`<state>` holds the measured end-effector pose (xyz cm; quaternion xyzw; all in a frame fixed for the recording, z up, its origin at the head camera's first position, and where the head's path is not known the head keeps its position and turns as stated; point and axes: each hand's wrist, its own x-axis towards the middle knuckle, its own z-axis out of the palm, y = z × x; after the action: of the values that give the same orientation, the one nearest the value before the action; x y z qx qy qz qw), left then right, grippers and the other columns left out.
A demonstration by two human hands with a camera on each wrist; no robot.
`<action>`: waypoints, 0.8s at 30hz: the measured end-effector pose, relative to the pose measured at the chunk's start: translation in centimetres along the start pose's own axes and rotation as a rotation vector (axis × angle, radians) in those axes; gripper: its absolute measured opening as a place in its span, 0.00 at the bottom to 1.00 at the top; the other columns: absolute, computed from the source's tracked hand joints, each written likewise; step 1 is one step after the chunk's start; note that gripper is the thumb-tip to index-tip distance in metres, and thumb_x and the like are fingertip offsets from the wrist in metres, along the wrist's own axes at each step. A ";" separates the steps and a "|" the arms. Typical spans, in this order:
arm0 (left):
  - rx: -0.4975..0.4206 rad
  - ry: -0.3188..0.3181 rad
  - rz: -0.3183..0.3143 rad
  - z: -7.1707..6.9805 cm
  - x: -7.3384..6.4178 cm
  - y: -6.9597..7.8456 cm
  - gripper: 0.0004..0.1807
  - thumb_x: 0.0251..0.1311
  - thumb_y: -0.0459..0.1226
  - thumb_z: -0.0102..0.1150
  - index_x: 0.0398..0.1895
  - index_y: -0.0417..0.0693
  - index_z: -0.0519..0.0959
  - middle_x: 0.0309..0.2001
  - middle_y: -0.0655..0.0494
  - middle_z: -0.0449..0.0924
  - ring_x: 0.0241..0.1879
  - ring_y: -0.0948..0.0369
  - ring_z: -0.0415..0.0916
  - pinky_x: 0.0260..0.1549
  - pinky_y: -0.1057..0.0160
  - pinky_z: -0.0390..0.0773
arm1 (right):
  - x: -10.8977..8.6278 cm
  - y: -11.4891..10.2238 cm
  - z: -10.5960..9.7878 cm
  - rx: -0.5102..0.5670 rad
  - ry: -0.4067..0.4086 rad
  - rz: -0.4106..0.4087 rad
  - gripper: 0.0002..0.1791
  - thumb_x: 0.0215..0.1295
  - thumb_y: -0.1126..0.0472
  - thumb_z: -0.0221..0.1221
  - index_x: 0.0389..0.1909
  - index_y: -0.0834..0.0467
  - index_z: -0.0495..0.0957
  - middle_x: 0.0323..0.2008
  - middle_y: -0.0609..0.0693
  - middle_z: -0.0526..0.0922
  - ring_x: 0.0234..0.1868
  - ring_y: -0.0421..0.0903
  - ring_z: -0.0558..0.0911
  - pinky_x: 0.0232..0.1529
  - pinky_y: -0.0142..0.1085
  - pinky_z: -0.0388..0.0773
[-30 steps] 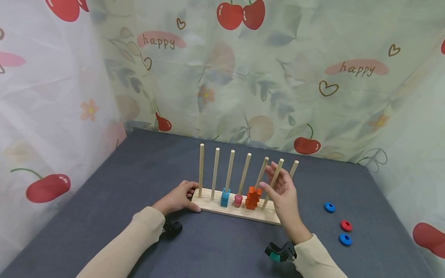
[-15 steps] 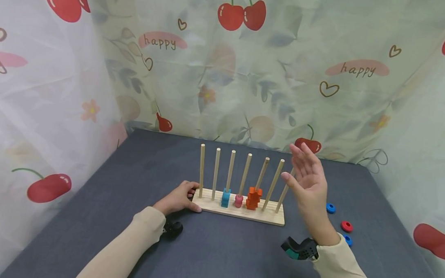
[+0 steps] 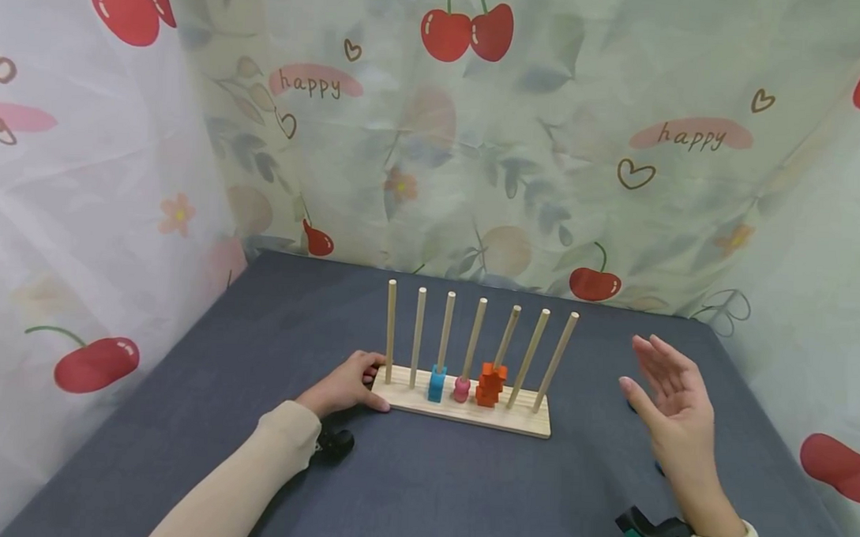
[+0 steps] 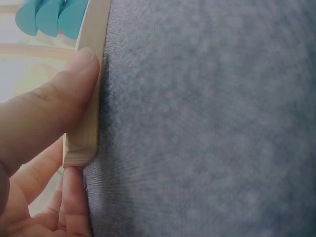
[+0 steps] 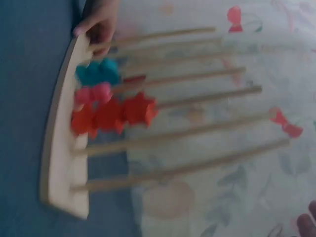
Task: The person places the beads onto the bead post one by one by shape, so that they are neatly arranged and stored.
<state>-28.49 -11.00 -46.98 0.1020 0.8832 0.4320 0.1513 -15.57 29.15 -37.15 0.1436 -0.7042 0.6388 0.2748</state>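
My left hand (image 3: pixel 342 384) grips the left end of a wooden peg stand (image 3: pixel 517 421), its thumb (image 4: pixel 59 96) along the front edge in the left wrist view. Several upright pegs rise from the base. One holds blue beads (image 3: pixel 436 385), another pink beads (image 3: pixel 461 390), and a third star-shaped orange beads (image 3: pixel 490 386); the remaining pegs are bare. To the right of the stand, my right hand (image 3: pixel 674 411) hovers with fingers spread and nothing in it. Behind that hand only slivers of a far blue ring (image 3: pixel 631 406) and a near blue ring (image 3: pixel 659 468) show.
The stand sits on a dark grey cloth-covered table (image 3: pixel 422 489). A patterned curtain (image 3: pixel 433 166) encloses the back and both sides. Wrist cameras (image 3: pixel 651 535) are strapped on below the hands.
My right hand has left the right-hand pegs and moved rightward to above the loose rings, covering the red one. The left hand and the stand have stayed put.
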 end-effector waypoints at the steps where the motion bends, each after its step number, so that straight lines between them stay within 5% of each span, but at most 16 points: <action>1: -0.002 0.000 0.001 0.0 0.0 0.0 0.45 0.41 0.36 0.79 0.66 0.39 0.68 0.55 0.45 0.66 0.55 0.52 0.68 0.59 0.50 0.69 | -0.3 0.3 -0.6 -0.034 0.004 0.026 0.35 0.58 0.83 0.55 0.67 0.65 0.61 0.62 0.50 0.73 0.64 0.38 0.71 0.60 0.23 0.67; 5: 0.001 -0.001 0.013 0.0 0.0 0.1 0.45 0.41 0.35 0.79 0.65 0.39 0.68 0.55 0.44 0.66 0.54 0.52 0.68 0.59 0.50 0.69 | -1.3 1.7 -3.4 -0.262 -0.006 0.128 0.35 0.62 0.75 0.59 0.69 0.59 0.61 0.61 0.44 0.72 0.61 0.30 0.71 0.57 0.18 0.66; 8: 0.003 -0.002 0.018 0.0 0.0 0.0 0.45 0.41 0.35 0.79 0.66 0.38 0.67 0.55 0.44 0.66 0.54 0.52 0.68 0.59 0.50 0.69 | -1.8 3.1 -5.5 -0.484 -0.020 0.278 0.35 0.65 0.62 0.61 0.71 0.53 0.59 0.63 0.43 0.70 0.58 0.23 0.69 0.54 0.14 0.66; 13: 0.011 -0.002 0.017 0.1 -0.1 0.0 0.45 0.41 0.35 0.79 0.66 0.38 0.67 0.54 0.45 0.66 0.54 0.52 0.68 0.59 0.50 0.69 | -2.5 4.8 -8.2 -0.665 -0.100 0.605 0.45 0.64 0.40 0.58 0.74 0.57 0.52 0.70 0.61 0.62 0.69 0.49 0.66 0.45 0.12 0.67; 16: 0.009 -0.003 0.005 0.0 -0.1 0.0 0.45 0.41 0.36 0.79 0.65 0.39 0.68 0.54 0.45 0.67 0.54 0.52 0.68 0.59 0.51 0.69 | -2.6 5.5 -9.4 -0.691 -0.144 0.715 0.48 0.63 0.37 0.57 0.73 0.62 0.52 0.69 0.67 0.61 0.67 0.63 0.64 0.45 0.22 0.75; 20: 0.002 -0.003 0.003 0.0 0.1 0.1 0.44 0.41 0.35 0.79 0.65 0.39 0.68 0.54 0.45 0.67 0.54 0.52 0.69 0.58 0.51 0.69 | -2.7 6.5 -10.6 -0.719 -0.216 0.776 0.48 0.62 0.36 0.58 0.71 0.65 0.56 0.66 0.68 0.65 0.50 0.38 0.80 0.46 0.41 0.79; 24: -0.003 -0.004 0.003 0.0 0.1 0.1 0.44 0.40 0.35 0.79 0.65 0.39 0.68 0.54 0.45 0.66 0.54 0.52 0.69 0.58 0.50 0.69 | -2.8 7.2 -11.3 -0.735 -0.302 0.779 0.45 0.61 0.38 0.61 0.67 0.66 0.62 0.60 0.64 0.75 0.35 0.15 0.69 0.40 0.34 0.78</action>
<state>-28.60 -10.88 -46.97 0.1039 0.8820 0.4336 0.1528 -14.97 40.82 -44.31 -0.1426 -0.9132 0.3779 -0.0537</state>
